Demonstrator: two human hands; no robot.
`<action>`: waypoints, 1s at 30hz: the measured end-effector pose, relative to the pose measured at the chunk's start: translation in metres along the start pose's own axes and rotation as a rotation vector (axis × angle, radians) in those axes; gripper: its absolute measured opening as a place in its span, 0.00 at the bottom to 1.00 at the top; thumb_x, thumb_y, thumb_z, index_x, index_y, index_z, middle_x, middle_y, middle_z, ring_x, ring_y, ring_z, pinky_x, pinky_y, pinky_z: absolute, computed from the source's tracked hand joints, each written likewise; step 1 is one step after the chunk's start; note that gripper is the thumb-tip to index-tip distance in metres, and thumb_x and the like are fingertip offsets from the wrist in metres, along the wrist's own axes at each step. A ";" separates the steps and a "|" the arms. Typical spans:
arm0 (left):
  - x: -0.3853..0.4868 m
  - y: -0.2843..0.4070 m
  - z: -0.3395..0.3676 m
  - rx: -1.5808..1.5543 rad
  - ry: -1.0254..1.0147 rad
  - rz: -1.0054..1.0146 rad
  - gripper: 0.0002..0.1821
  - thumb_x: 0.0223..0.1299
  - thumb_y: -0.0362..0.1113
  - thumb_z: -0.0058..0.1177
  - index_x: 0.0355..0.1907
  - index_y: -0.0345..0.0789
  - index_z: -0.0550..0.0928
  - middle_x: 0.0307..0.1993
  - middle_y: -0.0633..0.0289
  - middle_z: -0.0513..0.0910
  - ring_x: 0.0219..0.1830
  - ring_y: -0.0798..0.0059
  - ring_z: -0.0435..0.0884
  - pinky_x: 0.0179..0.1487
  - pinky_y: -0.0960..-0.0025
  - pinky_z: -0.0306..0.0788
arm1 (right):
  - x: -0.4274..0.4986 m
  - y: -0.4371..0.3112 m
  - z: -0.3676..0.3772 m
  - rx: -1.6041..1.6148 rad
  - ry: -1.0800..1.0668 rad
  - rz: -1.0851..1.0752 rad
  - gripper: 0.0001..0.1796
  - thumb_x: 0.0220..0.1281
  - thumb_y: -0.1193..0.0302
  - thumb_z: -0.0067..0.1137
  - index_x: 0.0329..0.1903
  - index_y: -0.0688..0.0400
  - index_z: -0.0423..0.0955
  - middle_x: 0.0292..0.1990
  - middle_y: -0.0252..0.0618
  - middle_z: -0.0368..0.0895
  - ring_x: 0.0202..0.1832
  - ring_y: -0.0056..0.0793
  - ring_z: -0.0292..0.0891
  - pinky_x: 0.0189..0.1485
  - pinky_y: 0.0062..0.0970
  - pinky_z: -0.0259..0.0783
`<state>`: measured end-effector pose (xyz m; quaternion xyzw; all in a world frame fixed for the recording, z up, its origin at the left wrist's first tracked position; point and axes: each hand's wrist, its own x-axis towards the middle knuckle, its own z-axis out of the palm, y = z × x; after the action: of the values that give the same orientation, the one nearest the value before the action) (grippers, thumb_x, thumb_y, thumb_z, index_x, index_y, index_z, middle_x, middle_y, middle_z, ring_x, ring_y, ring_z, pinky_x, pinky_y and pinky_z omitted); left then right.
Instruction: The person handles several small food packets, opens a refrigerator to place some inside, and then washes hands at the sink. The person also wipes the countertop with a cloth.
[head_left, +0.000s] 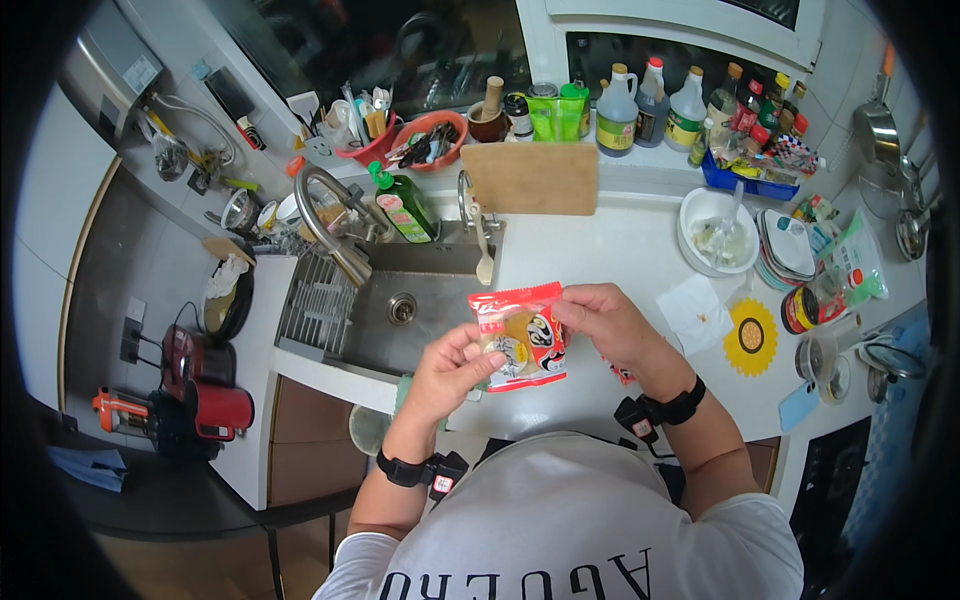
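Note:
Between my two hands is a red and clear plastic food packet (523, 337) with a yellowish round item showing through its window. My left hand (452, 369) pinches its left side, the thumb lying across the front. At the upper right corner, my right hand (609, 319) grips the packet's edge between thumb and fingers. The packet is held above the front of the white countertop (577, 262), just right of the sink. Its top and bottom seams look intact. Partly hidden under my right wrist, another small red wrapper (620, 371) lies on the counter.
The steel sink (442, 330) with its faucet (330, 225) is to the left. On the right are a white bowl (718, 232), a white paper napkin (694, 315), a sunflower-shaped mat (750, 337) and stacked dishes (785, 244). A wooden cutting board (529, 178) leans at the back near several bottles.

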<state>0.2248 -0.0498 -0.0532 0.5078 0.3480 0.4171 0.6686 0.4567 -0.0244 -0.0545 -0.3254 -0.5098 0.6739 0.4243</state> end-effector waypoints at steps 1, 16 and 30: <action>0.000 -0.001 0.000 -0.010 0.000 -0.001 0.14 0.60 0.26 0.54 0.49 0.32 0.75 0.40 0.64 0.82 0.41 0.86 0.77 0.46 0.80 0.70 | 0.000 0.000 0.000 0.002 0.007 0.013 0.13 0.67 0.67 0.50 0.38 0.64 0.78 0.29 0.30 0.78 0.28 0.14 0.70 0.34 0.18 0.69; 0.012 -0.010 -0.001 -0.877 -0.475 -0.169 0.16 0.65 0.37 0.44 0.49 0.28 0.70 0.27 0.51 0.77 0.28 0.59 0.79 0.37 0.55 0.76 | 0.019 -0.001 0.022 0.102 -0.262 -0.179 0.23 0.65 0.74 0.49 0.63 0.58 0.63 0.53 0.38 0.71 0.52 0.23 0.70 0.50 0.25 0.68; -0.014 -0.003 -0.010 -0.477 -0.009 -0.059 0.23 0.70 0.43 0.37 0.59 0.28 0.68 0.54 0.55 0.75 0.53 0.69 0.76 0.56 0.65 0.71 | 0.018 -0.010 0.024 0.138 -0.010 -0.064 0.05 0.62 0.73 0.57 0.33 0.61 0.72 0.26 0.29 0.76 0.24 0.10 0.68 0.24 0.12 0.64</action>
<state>0.2112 -0.0588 -0.0578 0.3269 0.2511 0.4654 0.7832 0.4304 -0.0165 -0.0384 -0.2754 -0.4746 0.6950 0.4645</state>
